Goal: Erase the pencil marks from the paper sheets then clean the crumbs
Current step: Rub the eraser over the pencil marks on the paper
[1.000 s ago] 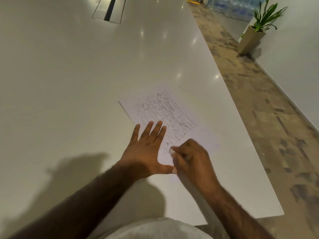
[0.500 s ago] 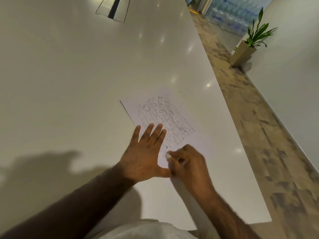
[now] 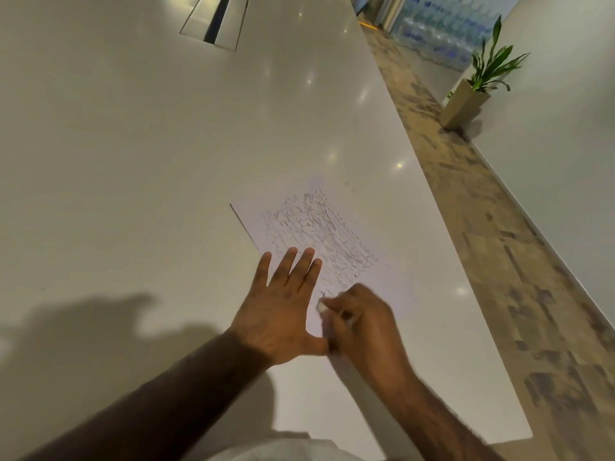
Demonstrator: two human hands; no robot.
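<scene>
Two hands [image 3: 283, 314] [image 3: 364, 327], eraser [image 3: 321, 307], scribbled paper [image 3: 309, 224]

an office: long white conference table [image 3: 166, 161], cable hatch [image 3: 216, 21], potted plant [image 3: 479, 84].

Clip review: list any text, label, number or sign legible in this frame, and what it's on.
No text reads clearly.
Paper sheet: pencil scribbles only, no legible words.
Eraser in the right hand: no print visible.
Green sign by the planter: too small to read.
Labels on the bottle packs: blurred.
</scene>
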